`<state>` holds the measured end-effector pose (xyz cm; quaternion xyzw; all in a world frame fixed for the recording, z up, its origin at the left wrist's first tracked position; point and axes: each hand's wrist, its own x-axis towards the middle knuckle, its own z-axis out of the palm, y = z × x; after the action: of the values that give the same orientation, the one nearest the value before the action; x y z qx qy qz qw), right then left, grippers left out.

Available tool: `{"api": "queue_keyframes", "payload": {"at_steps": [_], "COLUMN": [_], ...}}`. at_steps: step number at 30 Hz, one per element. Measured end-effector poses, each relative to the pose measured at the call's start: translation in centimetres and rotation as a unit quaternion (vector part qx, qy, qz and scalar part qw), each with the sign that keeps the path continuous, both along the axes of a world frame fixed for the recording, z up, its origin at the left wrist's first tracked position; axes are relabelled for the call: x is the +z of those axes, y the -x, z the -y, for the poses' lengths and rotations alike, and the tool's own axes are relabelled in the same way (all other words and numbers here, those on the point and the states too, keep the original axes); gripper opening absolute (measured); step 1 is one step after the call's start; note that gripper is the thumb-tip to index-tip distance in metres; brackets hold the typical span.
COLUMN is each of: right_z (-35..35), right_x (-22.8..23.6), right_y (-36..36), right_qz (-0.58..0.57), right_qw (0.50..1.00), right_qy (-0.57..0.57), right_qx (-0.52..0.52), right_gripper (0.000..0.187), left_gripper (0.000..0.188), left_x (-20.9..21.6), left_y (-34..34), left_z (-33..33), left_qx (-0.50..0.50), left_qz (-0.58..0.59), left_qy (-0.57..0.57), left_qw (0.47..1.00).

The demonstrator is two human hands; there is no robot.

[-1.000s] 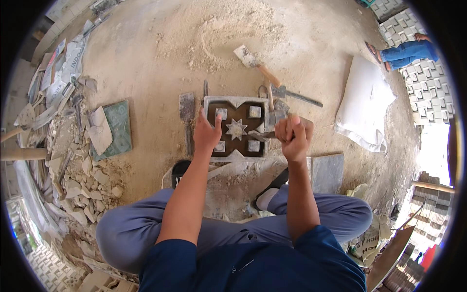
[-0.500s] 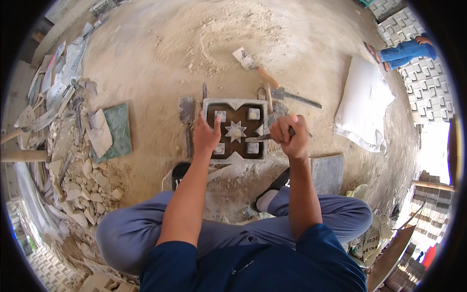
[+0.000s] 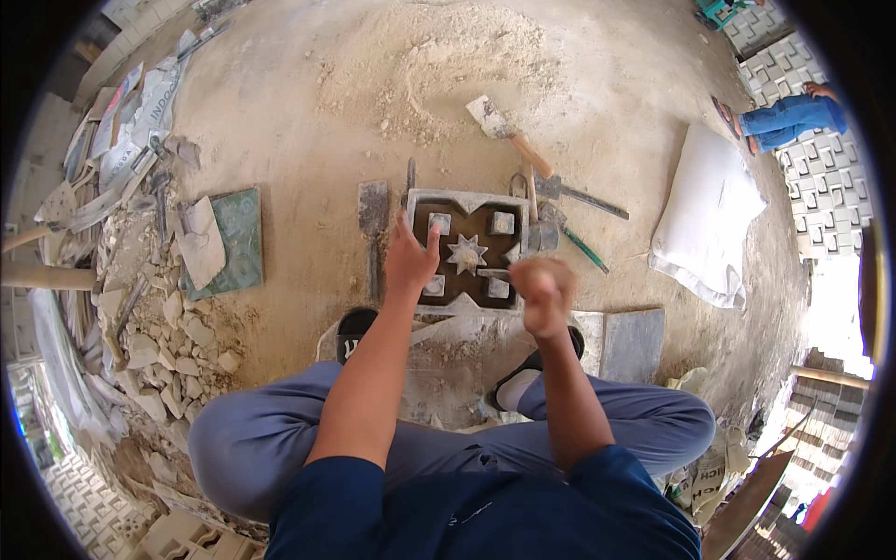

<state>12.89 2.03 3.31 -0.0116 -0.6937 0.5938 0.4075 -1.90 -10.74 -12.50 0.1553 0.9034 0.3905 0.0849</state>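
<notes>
The left hand spreads wide fingers on the grey mold under them. The right hand, blurry, grips a thin tool; a quick slip might chip the star between them.

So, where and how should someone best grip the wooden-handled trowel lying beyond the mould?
Probably by the wooden handle, coming from the near right: it slants toward that side, bare and narrow, while the flat blade points away, far left.

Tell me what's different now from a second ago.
The right hand, blurred, has moved toward the near right corner of the star-patterned mould, still gripping the narrow metal tool and exposing a green rod. The left hand stays at the mould's left rim.
</notes>
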Motion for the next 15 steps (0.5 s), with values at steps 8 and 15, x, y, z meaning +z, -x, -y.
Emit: {"api": "queue_keyframes", "payload": {"at_steps": [8, 15], "right_z": [-0.8, -0.8], "right_x": [0.4, -0.3], "right_y": [1.3, 1.4], "right_qz": [0.211, 0.178], "right_qw": [0.972, 0.978], "right_qy": [-0.098, -0.062], "right_qx": [-0.041, -0.084], "right_gripper": [0.037, 0.047], "left_gripper": [0.083, 0.083], "left_x": [0.1, 0.8], "left_y": [0.0, -0.5], "left_z": [0.0, -1.0], "left_qx": [-0.002, -0.011], "left_qz": [0.011, 0.032], "left_qy": [-0.003, -0.006], "left_qw": [1.0, 0.999]}}
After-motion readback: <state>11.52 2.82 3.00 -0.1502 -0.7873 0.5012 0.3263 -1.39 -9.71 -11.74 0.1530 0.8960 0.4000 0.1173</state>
